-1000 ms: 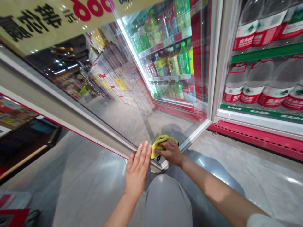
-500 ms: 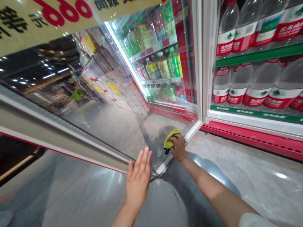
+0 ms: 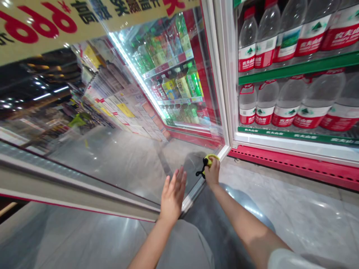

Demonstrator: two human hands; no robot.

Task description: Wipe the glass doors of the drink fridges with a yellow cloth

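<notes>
A swung-out glass cooler door [image 3: 134,164] stands before me, its pale frame meeting at a low corner near my knees. My left hand [image 3: 172,198] lies against the door by that corner, fingers stretched out, holding nothing. Further along the bottom rail, my right hand [image 3: 213,172] is closed around a yellow cloth [image 3: 212,156] at the lower edge of the glass. A black piece with a loop [image 3: 202,172] sticks out on the left of the cloth; its exact kind is unclear. Fingers hide much of the cloth.
To the right, an open cooler holds water bottles [image 3: 286,108] on green-edged shelves [image 3: 297,67], above a red perforated base [image 3: 294,164]. A yellow banner [image 3: 92,22] crosses the upper door. Drink shelves and stacked cartons show in the glass. Grey floor [image 3: 316,216] lies below.
The view has turned right. My right hand has twisted the cloth, so more of the black piece shows and less yellow. My left hand has slid closer to the right hand.
</notes>
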